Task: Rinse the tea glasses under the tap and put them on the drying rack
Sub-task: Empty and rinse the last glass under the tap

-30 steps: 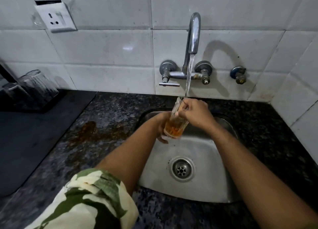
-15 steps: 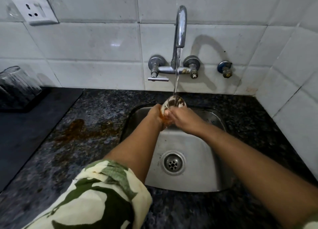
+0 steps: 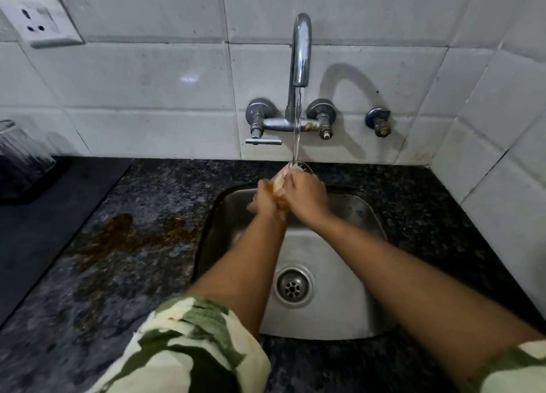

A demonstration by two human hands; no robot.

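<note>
I hold a tea glass (image 3: 280, 186) with amber liquid in it over the steel sink (image 3: 339, 310). Both hands wrap it. My left hand (image 3: 264, 200) grips its left side and my right hand (image 3: 307, 197) covers its right side, so most of the glass is hidden. Its rim (image 3: 302, 166) tips toward the wall, right under the running stream from the chrome tap (image 3: 302, 53). At the far left edge, a clear glass (image 3: 17, 150) stands upside down on the dark drying rack (image 3: 35, 186).
A brown tea spill (image 3: 118, 233) stains the dark granite counter (image 3: 141, 274) left of the sink. A black mat (image 3: 44, 230) lies further left. A white wall socket (image 3: 38, 20) sits at upper left. The drain (image 3: 292, 288) is at the sink's middle.
The glass has gone from more upright to tilted with its rim toward the wall, and both hands have closed around it. The view has shifted right, so the rack slid toward the left edge.
</note>
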